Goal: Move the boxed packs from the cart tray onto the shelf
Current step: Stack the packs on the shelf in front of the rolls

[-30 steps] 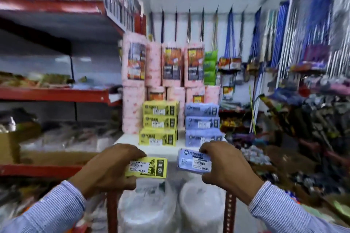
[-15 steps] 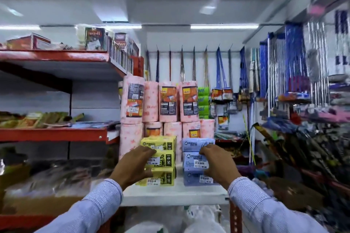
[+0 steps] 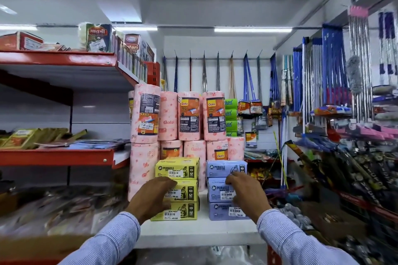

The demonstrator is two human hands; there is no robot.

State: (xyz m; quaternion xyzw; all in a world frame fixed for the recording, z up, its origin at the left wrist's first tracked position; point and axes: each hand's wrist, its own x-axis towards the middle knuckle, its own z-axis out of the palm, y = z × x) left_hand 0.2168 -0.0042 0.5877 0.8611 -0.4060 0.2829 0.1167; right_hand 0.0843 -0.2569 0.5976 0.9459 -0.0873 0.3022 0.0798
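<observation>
On the white shelf [image 3: 193, 232] stand a stack of yellow boxed packs [image 3: 176, 169] and, beside it on the right, a stack of blue boxed packs [image 3: 224, 168]. My left hand [image 3: 150, 198] is curled on a yellow pack [image 3: 183, 191] at the middle level of the yellow stack. A blue pack [image 3: 219, 191] at the middle level of the blue stack is gripped from the right by my right hand [image 3: 247, 196]. Whether these two packs sit in the stacks or just in front of them is unclear. The cart tray is out of view.
Pink kitchen towel rolls [image 3: 191, 116] are piled right behind the stacks. Red shelves [image 3: 56, 157] with goods run along the left. Brooms and mops [image 3: 333, 71] hang on the right wall, with cluttered racks [image 3: 355, 178] below them.
Both hands have carried a yellow and a blue pack up from below the shelf edge to the fronts of the stacks. The view has tilted upward.
</observation>
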